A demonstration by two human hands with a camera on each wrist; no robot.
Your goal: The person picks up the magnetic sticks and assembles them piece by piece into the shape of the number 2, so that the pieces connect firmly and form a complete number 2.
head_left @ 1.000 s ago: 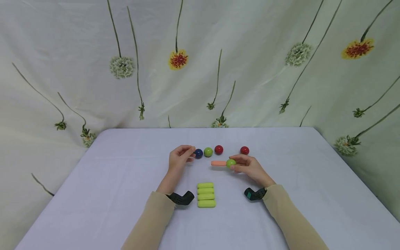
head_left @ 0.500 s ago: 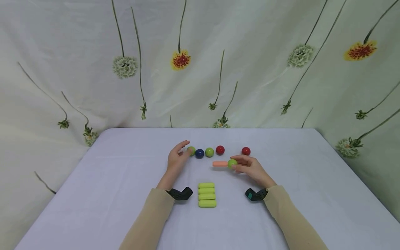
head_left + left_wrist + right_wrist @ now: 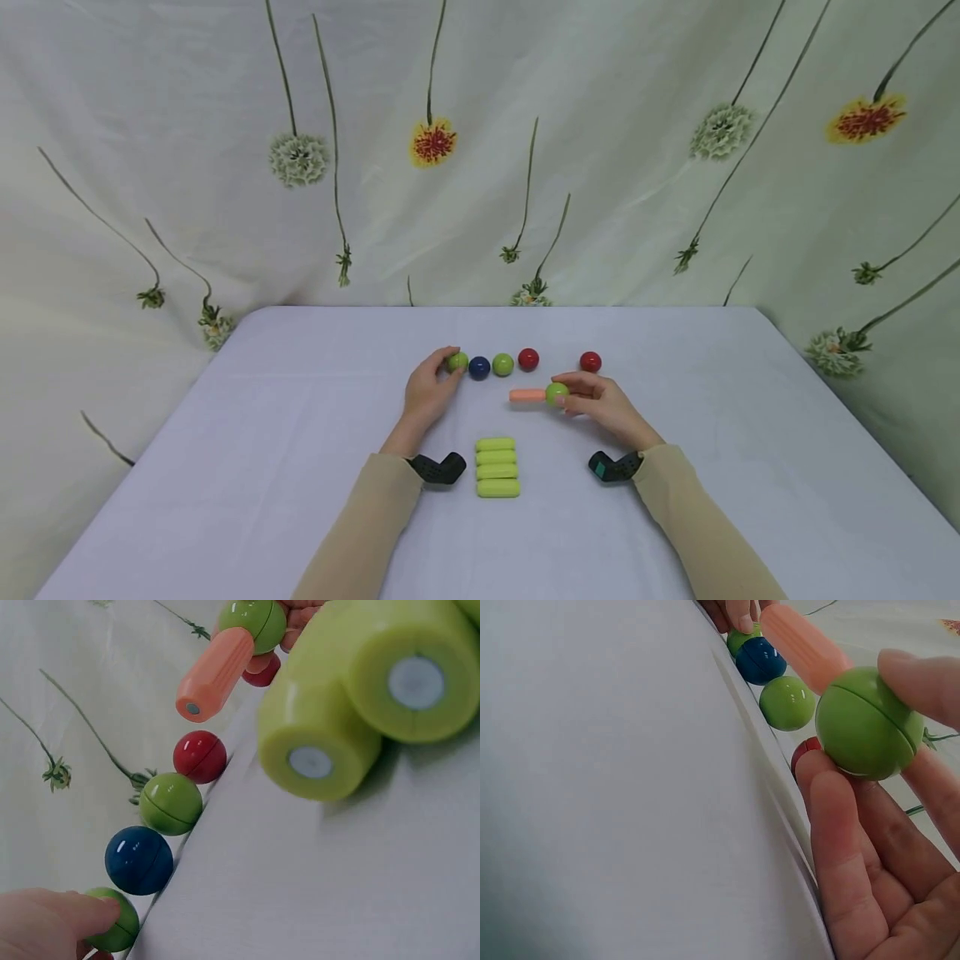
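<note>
My right hand (image 3: 600,402) pinches a glossy green ball (image 3: 870,724) between thumb and fingers. An orange ridged rod (image 3: 528,395) sticks out from that ball to the left, a round metal-looking disc on its free end. Both are held up off the table. My left hand (image 3: 431,390) has its thumb and fingers around another green ball (image 3: 116,930) at the left end of a row. Right beside it in the row sit a blue ball (image 3: 479,367), a third green ball (image 3: 503,364) and a red ball (image 3: 528,359).
Another red ball (image 3: 590,362) lies apart, just beyond my right hand. Several yellow-green rods (image 3: 497,468) lie stacked side by side between my forearms. A white cloth covers the table (image 3: 247,467), and a flower-print curtain (image 3: 615,167) hangs behind its far edge.
My left hand spread its fingers, baring the leftmost green ball, then closed its fingers and thumb around it. The right hand keeps its ball and rod in nearly the same place.
</note>
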